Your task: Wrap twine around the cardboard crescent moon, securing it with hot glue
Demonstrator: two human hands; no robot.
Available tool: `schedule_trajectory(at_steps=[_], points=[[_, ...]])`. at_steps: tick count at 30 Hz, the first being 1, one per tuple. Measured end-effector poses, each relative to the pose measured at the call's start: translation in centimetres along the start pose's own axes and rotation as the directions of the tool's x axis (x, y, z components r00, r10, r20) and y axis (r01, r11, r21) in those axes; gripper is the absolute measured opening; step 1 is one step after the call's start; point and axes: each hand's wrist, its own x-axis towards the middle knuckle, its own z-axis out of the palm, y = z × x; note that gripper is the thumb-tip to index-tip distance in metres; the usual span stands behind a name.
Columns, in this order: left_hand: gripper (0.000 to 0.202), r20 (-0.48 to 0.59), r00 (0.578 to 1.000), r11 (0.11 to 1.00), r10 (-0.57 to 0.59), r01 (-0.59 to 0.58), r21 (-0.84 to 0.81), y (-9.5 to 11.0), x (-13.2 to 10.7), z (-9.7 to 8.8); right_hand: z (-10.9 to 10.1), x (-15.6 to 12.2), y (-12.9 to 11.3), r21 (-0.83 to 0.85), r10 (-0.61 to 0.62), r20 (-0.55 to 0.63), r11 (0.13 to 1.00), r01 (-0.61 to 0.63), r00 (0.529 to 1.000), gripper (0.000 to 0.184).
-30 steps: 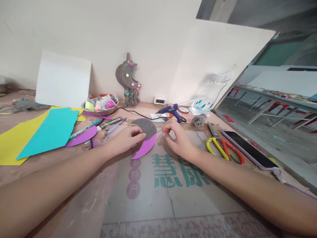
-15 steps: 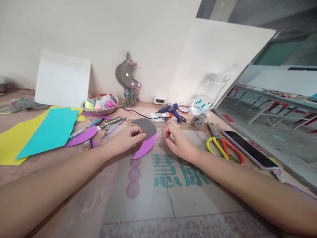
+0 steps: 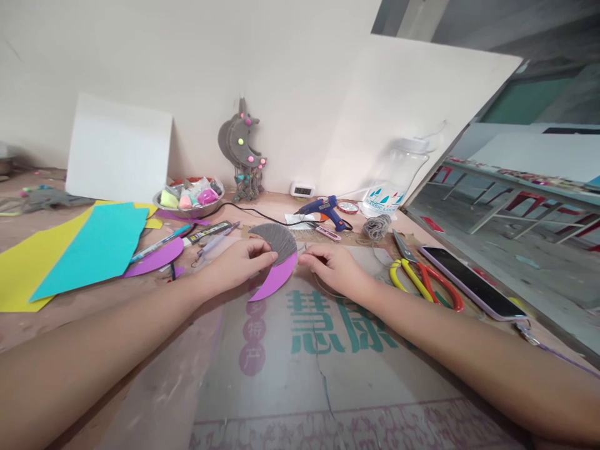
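Note:
A purple crescent moon cutout [image 3: 276,278] has its upper part wrapped in grey yarn. My left hand [image 3: 241,262] pinches it at the inner edge, fingers closed. Just right of the crescent, my right hand [image 3: 330,265] is closed in a pinch on a thin strand of grey yarn. A loop of that yarn trails below the right hand, and a grey yarn ball [image 3: 376,228] lies beyond it. Scissors [image 3: 424,278] with yellow and red handles rest to the right of that hand.
Behind stand a blue glue gun [image 3: 323,209], a small clock [image 3: 302,189], a plastic jar [image 3: 396,178] and a bowl of coloured clay [image 3: 190,197]. A phone [image 3: 473,281] lies right; turquoise sheet [image 3: 94,250] and pens left. A finished grey moon ornament [image 3: 244,147] hangs on the wall.
My right hand has moved slightly left and down, closer to the crescent's edge, uncovering a pink-handled tool behind it. My left hand and the crescent stay in place.

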Motion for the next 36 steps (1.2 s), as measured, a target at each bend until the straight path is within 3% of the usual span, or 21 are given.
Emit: schedule_trajectory(at_steps=[6,13,18,26,30,33,36], points=[[0.028,0.000,1.000,0.999,0.012,-0.012,-0.046,-0.18,-0.02,0.48,0.01,0.43,-0.14,0.303,0.126,0.079,0.942,-0.144,0.989,0.018],[0.029,0.019,1.000,1.000,-0.002,0.003,-0.019,-0.02,-0.27,0.68,-0.08,0.49,-0.46,0.413,0.198,0.119,0.881,-0.229,0.973,0.018],[0.031,0.044,0.999,1.000,0.017,-0.018,0.017,0.27,-0.39,0.62,-0.03,0.49,-0.73,0.423,0.197,0.111,0.878,-0.225,0.974,0.022],[0.030,0.057,0.998,0.999,0.003,-0.001,-0.042,0.07,-0.35,0.66,0.15,0.36,-0.42,0.368,0.179,0.096,0.908,-0.202,0.979,0.021],[0.028,0.044,0.999,0.994,-0.021,0.026,-0.109,-0.21,-0.23,0.77,0.11,0.41,-0.23,0.328,0.149,0.064,0.931,-0.162,0.987,0.030],[0.029,0.017,1.000,0.995,-0.022,0.024,-0.100,-0.14,-0.18,0.68,0.01,0.52,-0.28,0.281,0.182,0.027,0.942,-0.182,0.983,0.036],[0.031,-0.014,1.000,0.997,-0.009,0.007,-0.078,-0.07,-0.07,0.44,-0.03,0.59,-0.24,0.341,0.233,-0.021,0.916,-0.212,0.972,0.031]])
